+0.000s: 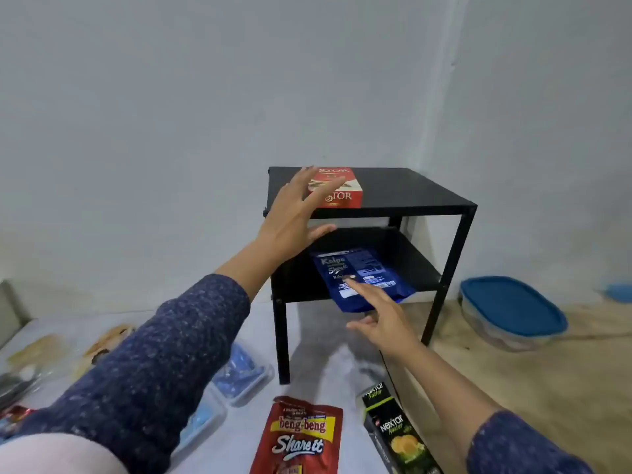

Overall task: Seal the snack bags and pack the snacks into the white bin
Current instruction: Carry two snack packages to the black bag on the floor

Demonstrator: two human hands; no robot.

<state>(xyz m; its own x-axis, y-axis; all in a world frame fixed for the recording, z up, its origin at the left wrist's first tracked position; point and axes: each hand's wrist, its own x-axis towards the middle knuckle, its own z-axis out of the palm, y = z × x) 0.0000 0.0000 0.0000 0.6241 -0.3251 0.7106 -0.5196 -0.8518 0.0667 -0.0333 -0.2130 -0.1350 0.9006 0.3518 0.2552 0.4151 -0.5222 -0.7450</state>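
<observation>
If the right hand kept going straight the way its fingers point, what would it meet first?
Probably the dark blue Kalpa snack bag on the black metal rack's lower shelf; the right hand already overlaps its front edge, though depth is unclear.

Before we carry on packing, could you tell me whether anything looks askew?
The blue snack bag lies skewed on the black rack's lower shelf, one corner jutting past the front edge beside the right hand. The red box sits squarely on top.

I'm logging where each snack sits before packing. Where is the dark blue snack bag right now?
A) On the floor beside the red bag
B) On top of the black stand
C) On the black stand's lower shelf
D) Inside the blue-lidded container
C: the dark blue snack bag lies on the lower shelf of the black stand, its near end overhanging the shelf's front edge by the right hand.
</observation>
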